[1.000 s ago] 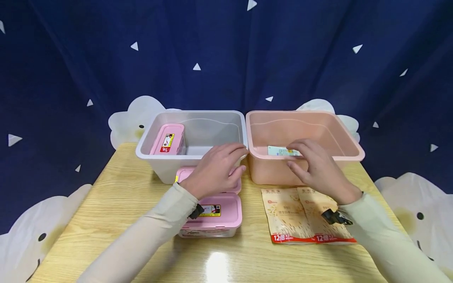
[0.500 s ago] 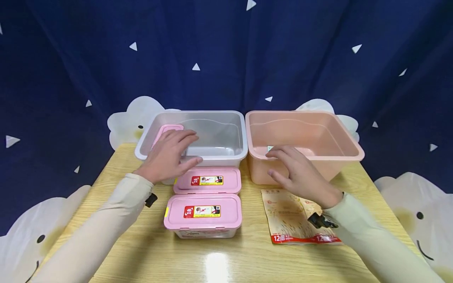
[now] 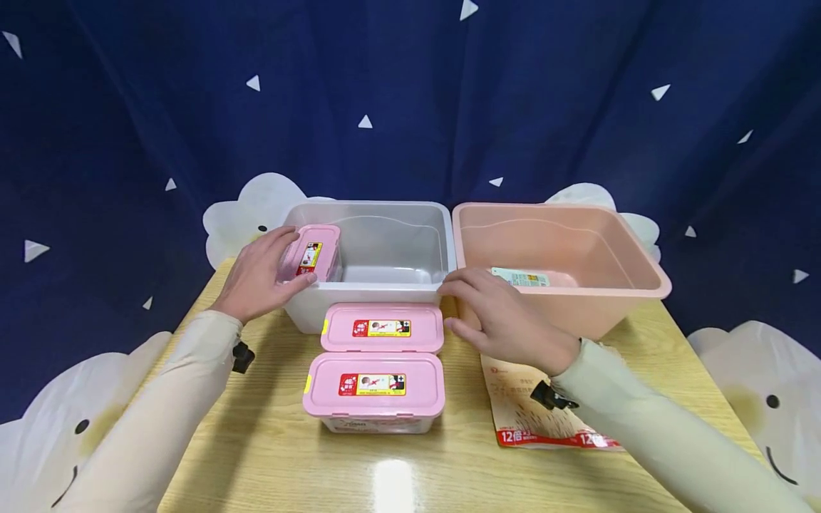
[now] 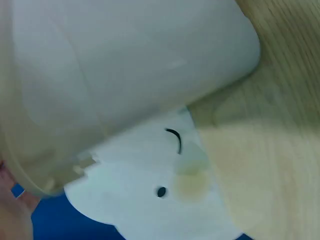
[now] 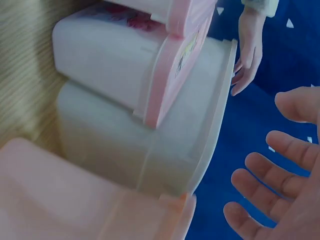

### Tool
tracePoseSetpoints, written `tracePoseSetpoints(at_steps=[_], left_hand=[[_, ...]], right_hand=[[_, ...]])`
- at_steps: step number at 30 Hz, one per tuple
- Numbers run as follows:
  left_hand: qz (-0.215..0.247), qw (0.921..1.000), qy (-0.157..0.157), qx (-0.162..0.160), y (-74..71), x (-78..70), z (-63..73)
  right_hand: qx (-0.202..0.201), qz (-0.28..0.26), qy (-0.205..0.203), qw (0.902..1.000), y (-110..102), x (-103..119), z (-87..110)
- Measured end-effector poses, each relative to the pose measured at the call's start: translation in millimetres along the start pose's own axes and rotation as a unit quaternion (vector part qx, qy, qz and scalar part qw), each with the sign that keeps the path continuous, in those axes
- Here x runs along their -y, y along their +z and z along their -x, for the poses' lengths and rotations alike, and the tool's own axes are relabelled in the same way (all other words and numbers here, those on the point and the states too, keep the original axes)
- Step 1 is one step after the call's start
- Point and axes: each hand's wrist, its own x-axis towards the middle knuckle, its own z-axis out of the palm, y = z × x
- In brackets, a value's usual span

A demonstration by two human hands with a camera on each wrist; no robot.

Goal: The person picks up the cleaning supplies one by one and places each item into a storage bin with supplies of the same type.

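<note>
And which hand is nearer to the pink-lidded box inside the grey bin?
The left hand, just left of that box; the right hand is near the right front corner of the grey bin.

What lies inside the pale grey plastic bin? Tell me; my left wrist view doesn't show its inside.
Observer: In the head view, a whitish plastic box with a pink rectangular lid lies at the left end of the pale grey plastic bin.
Operator: Now report on the right hand.
Observer: The right wrist view shows its fingers slightly apart, holding nothing.
Operator: Tell me what stands in front of the bin.
Observer: The head view shows two more pink-lidded plastic boxes on the light wooden table, one behind the other.
</note>
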Motion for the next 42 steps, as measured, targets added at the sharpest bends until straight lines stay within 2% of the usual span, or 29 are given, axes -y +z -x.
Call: tracePoseSetpoints(at_steps=[2,5,10,15,20,25,31,37,39,42], left_hand=[[0.014,0.9992,-0.035,0.013,0.5,6.7,1.8],[0.034,0.9968,-0.069,0.021,3.6,13.1,1.9],[0.077,0.9917,-0.101,0.021,18.3,14.2,-3.5],[0.118,0.9837,-0.129,0.043,29.0,12.9,-5.9],[0.147,0.978,-0.138,0.055,28.9,13.8,-4.8],[0.156,0.9769,-0.14,0.038,29.6,16.3,-1.3],[0.165,0.9741,-0.149,0.038,31.8,15.2,-0.8],[0.168,0.9741,-0.149,0.025,33.4,15.9,-0.6],[0.169,0.9742,-0.147,0.023,33.9,16.1,-0.5],[0.172,0.9738,-0.147,0.022,33.8,16.3,-0.1]], right_hand=[[0.011,0.002,-0.011,0.9999,3,5,-4.9],[0.028,0.013,-0.028,0.9991,6,11,-10.0],[0.032,0.017,-0.031,0.9989,5,14,-8.6],[0.03,0.011,-0.029,0.9991,7,14,-4.9],[0.033,0.009,-0.03,0.999,9,13,-6.8],[0.033,-0.007,-0.037,0.9987,11,14,-7.9],[0.051,-0.06,-0.039,0.9962,15,17,-1.7],[0.061,-0.11,-0.03,0.9916,22,17,8.9],[0.054,-0.121,-0.028,0.9908,25,17,14.0],[0.018,-0.122,-0.021,0.9921,33,20,22.3]])
